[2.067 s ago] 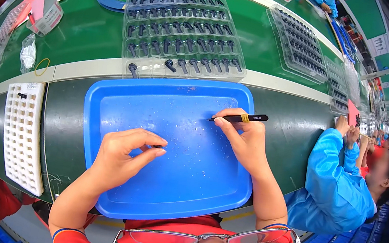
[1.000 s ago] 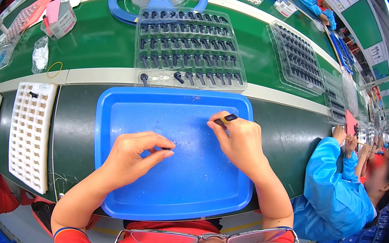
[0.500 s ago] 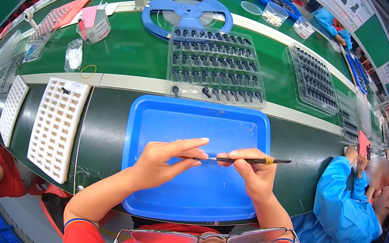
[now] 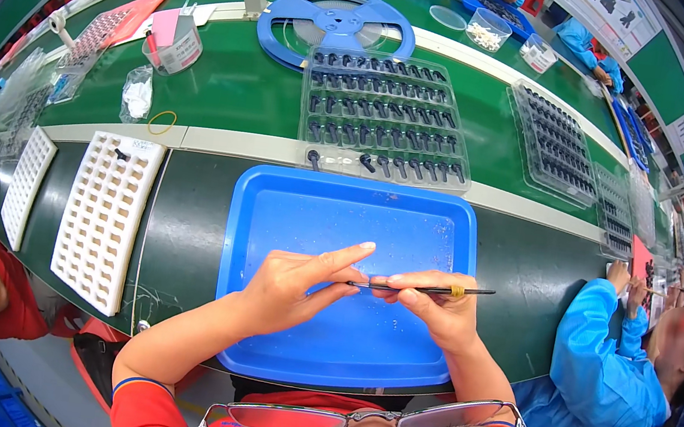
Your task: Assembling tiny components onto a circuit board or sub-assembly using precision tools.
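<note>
Over the blue tray, both of my hands meet near its middle. My right hand pinches a thin brush with a dark handle and a yellow band, held almost level. The brush tip reaches the fingertips of my left hand. Thumb and fingers of that hand are closed in a pinch, with the index finger stretched out above; whatever sits between them is too small and covered to name. Fine specks of debris lie on the tray's floor.
Behind the tray stands a clear blister tray of small black parts, with a blue reel beyond. A white foam tray holding one black part lies left. Another clear tray is right. A co-worker in a blue sleeve sits close at right.
The brush has tilted slightly and shifted left, its tip now closer against my left fingertips. My right hand has turned a little; my left hand stays nearly in place.
</note>
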The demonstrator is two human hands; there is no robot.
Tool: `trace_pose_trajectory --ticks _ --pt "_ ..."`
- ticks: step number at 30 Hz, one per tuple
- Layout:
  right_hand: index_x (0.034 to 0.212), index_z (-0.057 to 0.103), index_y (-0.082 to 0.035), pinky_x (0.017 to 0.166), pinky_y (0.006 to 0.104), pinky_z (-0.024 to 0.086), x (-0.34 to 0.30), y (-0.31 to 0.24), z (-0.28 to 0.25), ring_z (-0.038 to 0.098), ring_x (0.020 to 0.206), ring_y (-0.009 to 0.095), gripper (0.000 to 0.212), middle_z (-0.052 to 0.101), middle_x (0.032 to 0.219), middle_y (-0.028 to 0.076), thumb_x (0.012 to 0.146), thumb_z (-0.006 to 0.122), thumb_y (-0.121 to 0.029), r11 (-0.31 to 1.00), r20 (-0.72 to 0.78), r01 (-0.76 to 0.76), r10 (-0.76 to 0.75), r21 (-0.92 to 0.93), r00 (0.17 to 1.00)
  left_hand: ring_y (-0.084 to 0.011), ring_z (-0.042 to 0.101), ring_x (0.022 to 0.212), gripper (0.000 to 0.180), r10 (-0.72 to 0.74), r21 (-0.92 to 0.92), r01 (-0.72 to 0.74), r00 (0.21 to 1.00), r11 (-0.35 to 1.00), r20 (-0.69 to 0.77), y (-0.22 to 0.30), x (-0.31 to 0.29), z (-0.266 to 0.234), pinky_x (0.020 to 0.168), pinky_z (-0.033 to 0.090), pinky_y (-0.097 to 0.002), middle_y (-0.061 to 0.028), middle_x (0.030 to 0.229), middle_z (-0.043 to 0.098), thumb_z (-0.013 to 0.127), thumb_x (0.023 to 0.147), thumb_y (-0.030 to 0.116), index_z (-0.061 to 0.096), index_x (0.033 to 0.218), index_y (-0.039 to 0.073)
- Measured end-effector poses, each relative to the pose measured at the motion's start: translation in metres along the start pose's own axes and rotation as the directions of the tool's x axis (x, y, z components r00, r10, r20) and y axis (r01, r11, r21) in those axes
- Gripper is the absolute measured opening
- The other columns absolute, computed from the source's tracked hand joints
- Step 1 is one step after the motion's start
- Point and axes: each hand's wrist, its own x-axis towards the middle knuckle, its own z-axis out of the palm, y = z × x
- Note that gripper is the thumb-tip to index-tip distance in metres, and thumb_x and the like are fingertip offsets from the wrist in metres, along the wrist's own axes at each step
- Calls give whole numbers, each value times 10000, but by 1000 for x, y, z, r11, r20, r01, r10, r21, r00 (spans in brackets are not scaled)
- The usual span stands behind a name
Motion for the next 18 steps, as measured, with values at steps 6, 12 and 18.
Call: trace_pose_trajectory --ticks 6,12,18 --pt "1062 696 17 877 330 537 0 -1 2 678 962 227 192 701 1036 154 877 646 7 1000 2 -26 26 8 1000 -208 720 833 579 36 44 -36 999 998 -5 -1 0 0 702 573 -284 -77 914 732 740 770 3 535 1311 38" --pt "1057 697 15 880 330 537 0 -2 2 678 965 229 186 699 1043 153 878 646 7 999 4 -50 50 -6 999 -208 721 824 577 34 48 -33 999 998 -4 0 1 0 693 572 -282 -77 902 733 740 772 5 536 1311 38" --pt "1051 698 14 876 330 541 -1 -2 2 676 972 227 180 697 1051 154 881 642 5 999 10 -42 42 -14 999 -215 720 829 551 26 2 -26 1000 1000 -15 3 2 1 690 573 -289 -83 914 732 745 763 -7 554 1277 41"
